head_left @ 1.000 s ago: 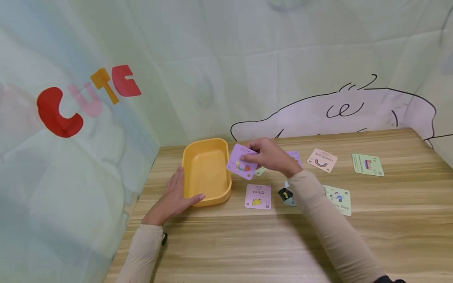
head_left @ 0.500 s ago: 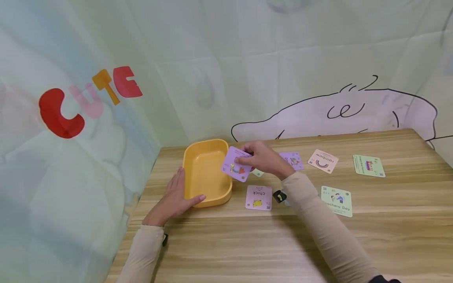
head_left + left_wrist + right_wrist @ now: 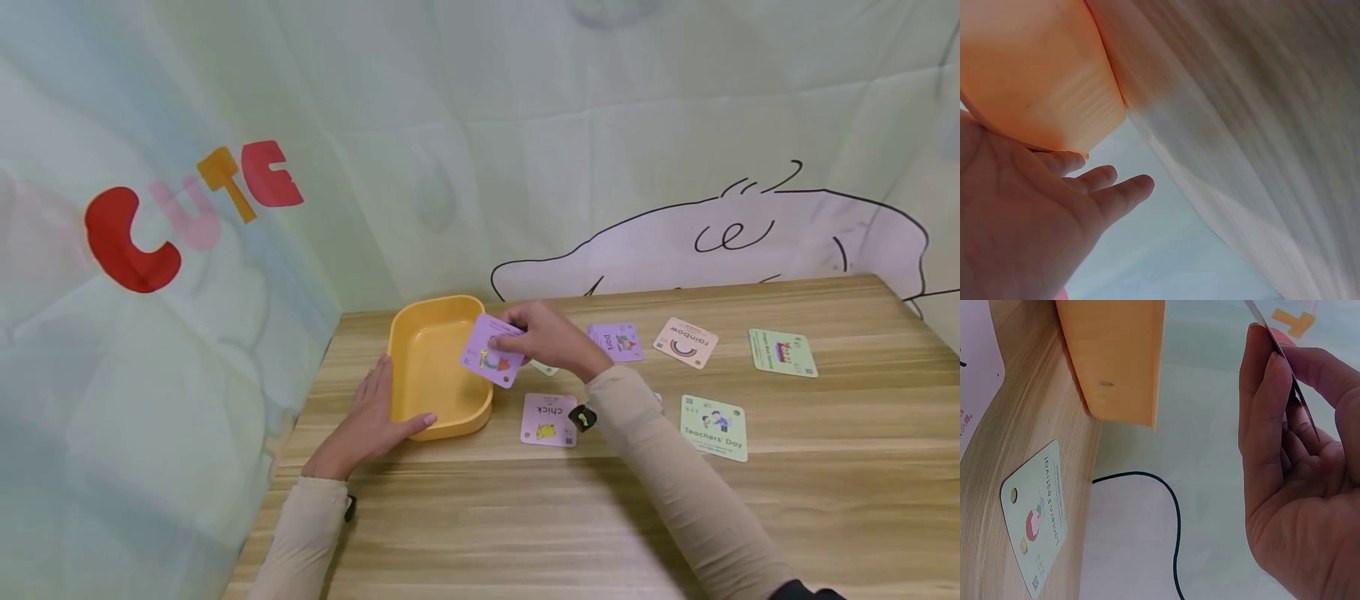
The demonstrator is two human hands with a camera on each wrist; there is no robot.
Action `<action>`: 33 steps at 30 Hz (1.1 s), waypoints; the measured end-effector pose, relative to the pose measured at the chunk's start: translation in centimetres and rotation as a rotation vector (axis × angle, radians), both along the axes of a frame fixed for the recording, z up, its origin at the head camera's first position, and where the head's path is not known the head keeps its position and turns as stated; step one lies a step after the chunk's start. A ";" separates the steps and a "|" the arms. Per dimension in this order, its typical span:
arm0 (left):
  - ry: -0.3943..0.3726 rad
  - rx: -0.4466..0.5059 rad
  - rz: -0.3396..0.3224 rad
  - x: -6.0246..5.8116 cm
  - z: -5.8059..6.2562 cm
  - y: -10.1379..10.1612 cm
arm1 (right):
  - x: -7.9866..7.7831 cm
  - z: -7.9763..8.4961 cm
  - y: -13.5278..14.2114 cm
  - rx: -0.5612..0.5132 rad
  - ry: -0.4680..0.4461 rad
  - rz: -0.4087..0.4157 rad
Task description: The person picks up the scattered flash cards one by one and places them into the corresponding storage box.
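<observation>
My right hand (image 3: 553, 335) pinches a purple picture card (image 3: 480, 360) between thumb and fingers, over the right rim of a yellow tray (image 3: 438, 367). In the right wrist view the card (image 3: 1300, 397) shows nearly edge-on, with the fingers behind it. The left hand (image 3: 365, 423) rests against the tray's left side, its fingers straight along the outer wall and the thumb at the front rim. Several fingers (image 3: 1125, 194) extend loosely beside the tray wall (image 3: 1054, 75) in the left wrist view. No card shows on the visible tray floor.
Picture cards lie on the wooden table (image 3: 480, 525): chick (image 3: 549, 419), park (image 3: 617, 342), rainbow (image 3: 686, 342), a green boat card (image 3: 782, 352) and Teachers' Day (image 3: 714, 427). Partly under the right hand is a Lantern Festival card (image 3: 1035, 519). Printed curtains (image 3: 600, 125) hang behind.
My right hand has moved left with the purple card, bringing it over the tray's right rim. The park and Teachers' Day cards have come into fuller view. The left hand stays at the tray.
</observation>
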State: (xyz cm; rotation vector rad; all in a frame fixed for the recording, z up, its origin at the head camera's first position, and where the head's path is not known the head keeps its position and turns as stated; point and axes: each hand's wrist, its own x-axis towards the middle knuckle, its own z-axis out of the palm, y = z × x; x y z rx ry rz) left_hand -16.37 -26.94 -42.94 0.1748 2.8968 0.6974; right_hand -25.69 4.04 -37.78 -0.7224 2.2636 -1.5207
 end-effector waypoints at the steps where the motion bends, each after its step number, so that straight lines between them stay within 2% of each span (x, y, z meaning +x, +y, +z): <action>1: -0.002 -0.002 0.004 0.0 0.0 0.0 | 0.0 0.0 -0.1 0.000 0.001 -0.001; 13: 0.002 0.010 -0.006 0.1 0.3 0.2 | -0.3 -0.1 -1.1 0.024 0.037 -0.009; 33: -0.016 0.009 0.006 0.2 0.2 0.2 | -0.7 -0.6 -2.7 0.022 0.021 0.017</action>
